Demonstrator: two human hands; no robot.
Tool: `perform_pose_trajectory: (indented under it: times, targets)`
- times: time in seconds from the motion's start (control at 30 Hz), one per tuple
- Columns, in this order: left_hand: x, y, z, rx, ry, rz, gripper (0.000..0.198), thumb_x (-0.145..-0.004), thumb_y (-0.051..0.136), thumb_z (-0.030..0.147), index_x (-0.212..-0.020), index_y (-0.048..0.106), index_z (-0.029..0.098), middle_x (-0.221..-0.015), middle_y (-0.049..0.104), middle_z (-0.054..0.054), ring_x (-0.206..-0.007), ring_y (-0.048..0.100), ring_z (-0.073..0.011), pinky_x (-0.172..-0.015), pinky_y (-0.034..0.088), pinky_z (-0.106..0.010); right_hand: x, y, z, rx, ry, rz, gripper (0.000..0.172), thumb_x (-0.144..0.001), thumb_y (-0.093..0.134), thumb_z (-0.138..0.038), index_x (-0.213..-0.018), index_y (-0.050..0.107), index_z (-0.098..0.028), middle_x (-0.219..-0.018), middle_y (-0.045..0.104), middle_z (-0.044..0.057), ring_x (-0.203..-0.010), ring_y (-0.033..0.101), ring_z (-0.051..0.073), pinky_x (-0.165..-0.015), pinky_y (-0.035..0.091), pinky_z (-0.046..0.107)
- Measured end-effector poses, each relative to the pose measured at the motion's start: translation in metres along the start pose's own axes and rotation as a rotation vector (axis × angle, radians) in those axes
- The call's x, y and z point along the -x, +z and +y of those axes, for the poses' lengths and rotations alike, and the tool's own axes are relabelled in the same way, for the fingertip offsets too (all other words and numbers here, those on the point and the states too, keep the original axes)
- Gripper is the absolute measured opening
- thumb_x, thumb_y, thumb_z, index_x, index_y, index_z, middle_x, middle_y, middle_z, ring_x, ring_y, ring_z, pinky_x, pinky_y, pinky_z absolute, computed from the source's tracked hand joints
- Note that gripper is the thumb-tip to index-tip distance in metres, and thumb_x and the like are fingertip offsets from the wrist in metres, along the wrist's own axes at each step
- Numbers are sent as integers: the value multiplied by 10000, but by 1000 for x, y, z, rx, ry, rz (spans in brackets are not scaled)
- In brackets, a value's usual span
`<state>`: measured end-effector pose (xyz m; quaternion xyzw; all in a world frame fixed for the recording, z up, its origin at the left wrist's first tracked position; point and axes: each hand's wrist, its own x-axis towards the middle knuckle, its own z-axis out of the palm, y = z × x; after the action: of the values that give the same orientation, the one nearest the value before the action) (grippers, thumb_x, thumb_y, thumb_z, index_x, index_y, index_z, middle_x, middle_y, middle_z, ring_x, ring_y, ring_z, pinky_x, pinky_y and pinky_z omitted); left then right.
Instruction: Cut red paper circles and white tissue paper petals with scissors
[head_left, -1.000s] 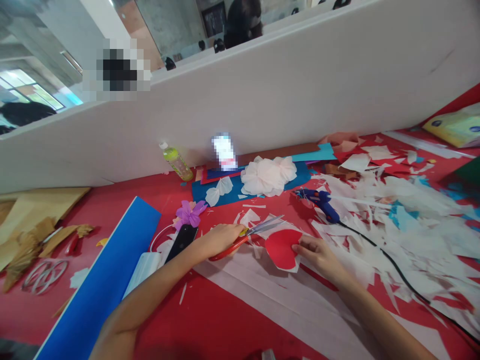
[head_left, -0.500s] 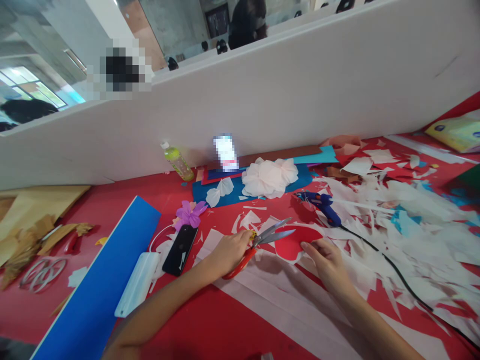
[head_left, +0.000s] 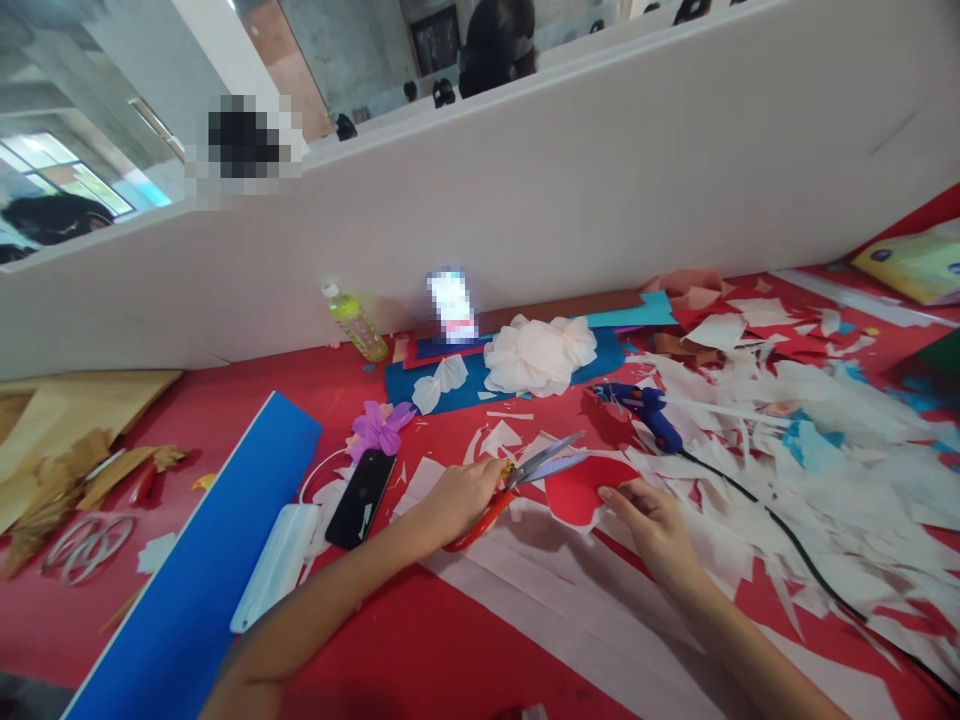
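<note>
My left hand [head_left: 457, 497] grips red-handled scissors [head_left: 517, 480], whose silver blades are spread apart and point right at a red paper shape [head_left: 581, 490]. My right hand [head_left: 651, 518] pinches the right edge of that red shape, which lies on white tissue paper [head_left: 540, 580] on the red table [head_left: 420, 650]. The blades' tips reach the shape's upper left edge.
A black phone [head_left: 361, 497], a white power bank [head_left: 275, 565] and a purple paper flower [head_left: 379, 426] lie left of my hands. A blue board [head_left: 202, 560] runs diagonally at left. A blue glue gun [head_left: 645, 410] with a black cord, white paper flowers [head_left: 536, 355], a green bottle [head_left: 356, 323] and many paper scraps [head_left: 810, 440] lie beyond. A white partition [head_left: 525, 190] backs the table.
The scissor blades went from nearly closed to spread apart, and both hands with the red shape shifted slightly right and away across the tissue paper.
</note>
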<state>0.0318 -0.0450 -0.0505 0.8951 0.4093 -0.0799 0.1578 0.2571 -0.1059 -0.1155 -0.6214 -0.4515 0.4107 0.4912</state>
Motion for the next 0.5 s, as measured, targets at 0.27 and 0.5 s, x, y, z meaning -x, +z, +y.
perform_pose_trajectory:
  times: [0.27,0.5]
  targets:
    - [1,-8,-1,-76,20,-24,199,-907,386,244,-1046,486,143,-987,633,-85,-852,634,-232,-685,471,-308,0,-1,-1,8,-5,-4,380,-667,568,-512,-482,436,-208,-464,341,-36,-447,310,98,-407,245,244]
    - [1,-5,-6,-107,55,-30,192,-909,403,258,-1037,498,150,-988,637,-84,-861,637,-219,-696,481,-296,0,-1,-3,2,-19,13,408,-662,582,-518,-467,416,-201,-455,319,-42,-438,291,87,-390,227,227]
